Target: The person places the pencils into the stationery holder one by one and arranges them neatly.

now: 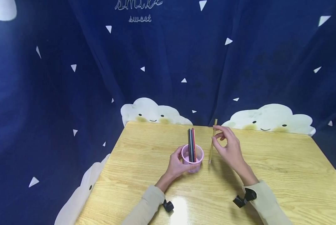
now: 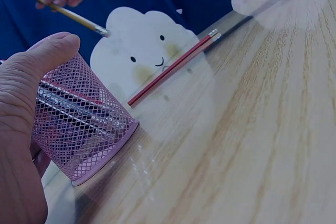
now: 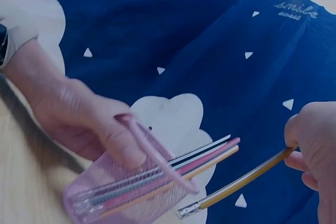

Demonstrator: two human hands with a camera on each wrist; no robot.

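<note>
My left hand point(image 1: 175, 165) grips a pink mesh pen cup point(image 1: 195, 168) around its side, thumb toward the front. Several pencils point(image 1: 191, 140), dark, red and orange among them, lean inside it and stick out above the rim. Just right of the cup, my right hand point(image 1: 232, 150) pinches a yellow pencil point(image 1: 211, 153) near its upper part. Its metal-banded eraser end point(image 3: 190, 211) points down, beside the cup and outside it. The left wrist view shows the cup point(image 2: 84, 124) tilted in that camera, its base edge close over the wood.
A red pencil point(image 2: 170, 69) lies on the table in the left wrist view, beyond the cup; the head view does not show it. The wooden table point(image 1: 283, 175) ends at a dark blue curtain point(image 1: 162, 62) with white clouds. Black wrist straps point(image 1: 245, 197) circle both sleeves.
</note>
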